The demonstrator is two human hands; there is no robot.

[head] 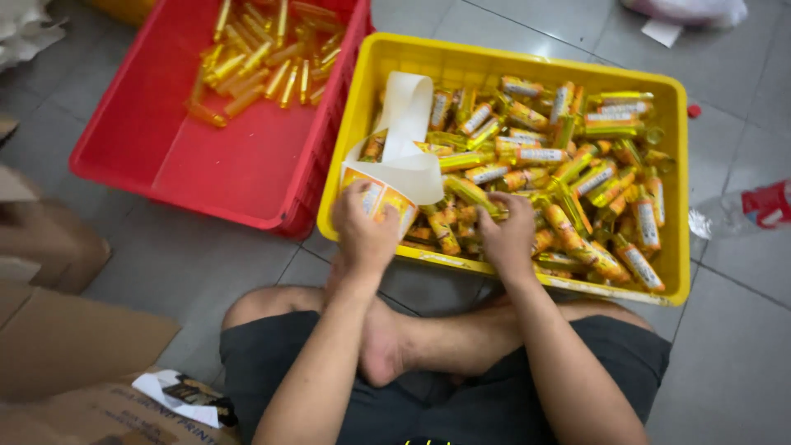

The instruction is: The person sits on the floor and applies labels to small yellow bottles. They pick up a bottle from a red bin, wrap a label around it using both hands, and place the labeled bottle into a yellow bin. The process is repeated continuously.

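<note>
A yellow crate [511, 64] in front of me is full of small yellow-green tubes with orange and white labels [577, 177]. My left hand [364, 232] grips the end of a white label strip [405, 136] with orange stickers, which curls up over the crate's near-left corner. My right hand [508, 235] rests palm down among the tubes at the crate's near edge, fingers curled over them; whether it grips one is hidden. I sit cross-legged on the floor, knees under the crate's front rim.
A red crate [239, 156] to the left holds several bare yellow tubes [264, 58] at its far end. Cardboard boxes [74, 346] lie at the left. A clear plastic bottle with a red label [741, 210] lies on the grey tiles at right.
</note>
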